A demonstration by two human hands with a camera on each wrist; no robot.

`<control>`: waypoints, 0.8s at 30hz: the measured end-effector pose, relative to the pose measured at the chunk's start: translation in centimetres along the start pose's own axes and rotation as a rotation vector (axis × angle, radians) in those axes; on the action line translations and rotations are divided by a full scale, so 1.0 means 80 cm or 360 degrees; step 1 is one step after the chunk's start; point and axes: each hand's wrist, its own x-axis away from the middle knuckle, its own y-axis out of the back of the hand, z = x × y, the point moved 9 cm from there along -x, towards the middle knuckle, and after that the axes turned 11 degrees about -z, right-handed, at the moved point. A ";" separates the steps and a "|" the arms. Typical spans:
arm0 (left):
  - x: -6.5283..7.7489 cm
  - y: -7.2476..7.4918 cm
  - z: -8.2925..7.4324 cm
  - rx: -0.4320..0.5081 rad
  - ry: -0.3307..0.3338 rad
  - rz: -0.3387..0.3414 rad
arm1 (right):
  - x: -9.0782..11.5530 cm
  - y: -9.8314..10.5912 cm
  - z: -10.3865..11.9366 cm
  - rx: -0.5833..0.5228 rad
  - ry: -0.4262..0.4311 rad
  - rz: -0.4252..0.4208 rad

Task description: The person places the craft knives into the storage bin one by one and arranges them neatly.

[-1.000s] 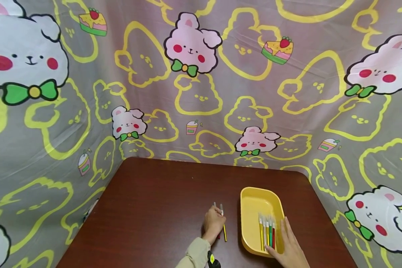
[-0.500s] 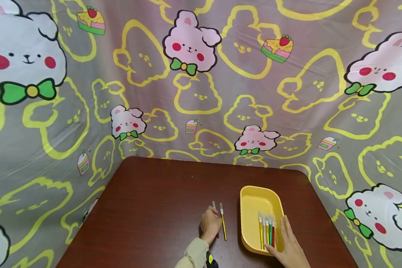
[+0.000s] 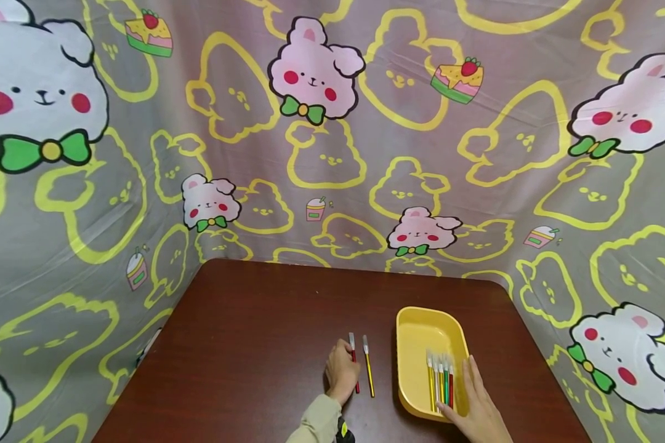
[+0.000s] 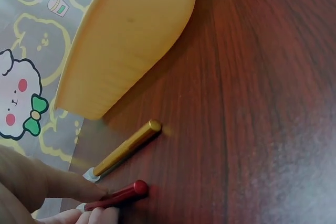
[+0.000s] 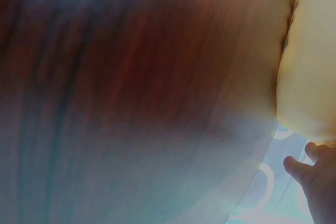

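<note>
My left hand [image 3: 342,371] pinches a red craft knife [image 3: 357,383] with a pale cap, low over the tabletop. In the left wrist view, the rounded end of the red handle pokes out from between the fingers [image 4: 68,184]. Just right of it lies a gold craft knife [image 3: 369,372], its knurled barrel showing up close. My right hand [image 3: 479,409] holds the near right corner of a yellow tray [image 3: 400,369], thumb over the front rim and fingers along the right side. Several capped craft knives [image 3: 441,384], gold, silver, green and red, lie side by side in the tray.
Everything rests on a dark brown wooden table [image 3: 244,344]. A patterned cloth [image 3: 332,147] with cartoon rabbits hangs along the back and both sides. The left wrist carries a black strap [image 3: 343,431].
My left hand has shifted a little to the left, so more of the red and gold craft knives shows. The right hand and the tray have stayed in place.
</note>
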 end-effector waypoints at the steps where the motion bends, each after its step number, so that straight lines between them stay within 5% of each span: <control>1: -0.001 0.000 0.000 -0.0004 -0.0005 -0.0006 | 0.000 0.000 0.000 0.0001 -0.0002 0.0001; 8: -0.003 0.001 -0.002 -0.0059 -0.0055 -0.0015 | 0.001 -0.001 0.000 0.0016 0.0017 -0.0010; 24: -0.012 0.001 -0.005 -0.0079 0.0028 0.0100 | 0.001 -0.003 -0.003 0.0024 -0.0072 0.0070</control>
